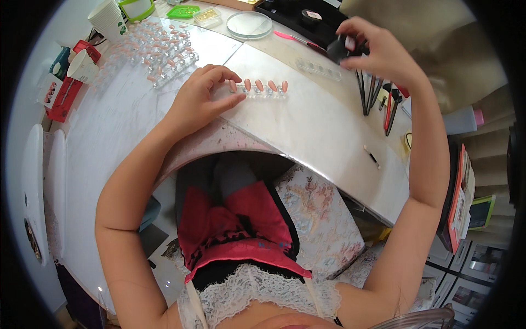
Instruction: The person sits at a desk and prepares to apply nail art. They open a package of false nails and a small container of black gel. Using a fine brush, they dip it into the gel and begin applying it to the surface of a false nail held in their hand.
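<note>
My left hand rests on the table, thumb and index finger around the left end of a clear plastic nail stand. Several pink almond-shaped false nails stand in a row on it. At the upper right, my right hand is raised over the table's far side, its fingers on a small black container. Blur hides whether that is a bottle or a jar. Below that hand lies a bundle of thin brushes. An unoccupied clear stand lies to its left.
Many more nail stands crowd the table's left. Behind are paper cups, a round glass dish, a green tray and a black tray. A double-ended applicator and a pink-capped bottle are at right.
</note>
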The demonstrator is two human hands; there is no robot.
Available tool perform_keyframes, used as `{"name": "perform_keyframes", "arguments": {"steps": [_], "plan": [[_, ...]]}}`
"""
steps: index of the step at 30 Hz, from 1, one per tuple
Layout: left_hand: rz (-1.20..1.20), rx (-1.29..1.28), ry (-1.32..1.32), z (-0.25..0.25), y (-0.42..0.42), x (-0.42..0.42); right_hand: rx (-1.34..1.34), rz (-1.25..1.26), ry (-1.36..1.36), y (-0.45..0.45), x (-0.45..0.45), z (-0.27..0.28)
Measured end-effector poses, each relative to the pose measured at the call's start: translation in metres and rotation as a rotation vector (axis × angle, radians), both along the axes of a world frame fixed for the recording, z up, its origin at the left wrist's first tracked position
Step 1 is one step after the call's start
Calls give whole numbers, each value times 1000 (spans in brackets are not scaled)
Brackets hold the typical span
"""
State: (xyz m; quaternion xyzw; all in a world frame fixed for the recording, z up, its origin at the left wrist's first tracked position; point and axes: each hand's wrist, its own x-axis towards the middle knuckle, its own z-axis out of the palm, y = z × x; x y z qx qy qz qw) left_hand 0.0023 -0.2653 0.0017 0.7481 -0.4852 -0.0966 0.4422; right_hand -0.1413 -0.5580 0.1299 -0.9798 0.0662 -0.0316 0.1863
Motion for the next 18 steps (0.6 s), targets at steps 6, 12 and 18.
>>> {"name": "perform_keyframes", "arguments": {"steps": [6, 12, 18], "plan": [[28, 36, 128, -1, -5, -2, -55, 184, 138, 57, -57, -28], [-100, -322, -329, 17, -17, -60, -90, 150, -6, 57, -77, -48], [-128, -224, -114, -17, -82, -125, -261, 44, 123, 70, -67, -44]]}}
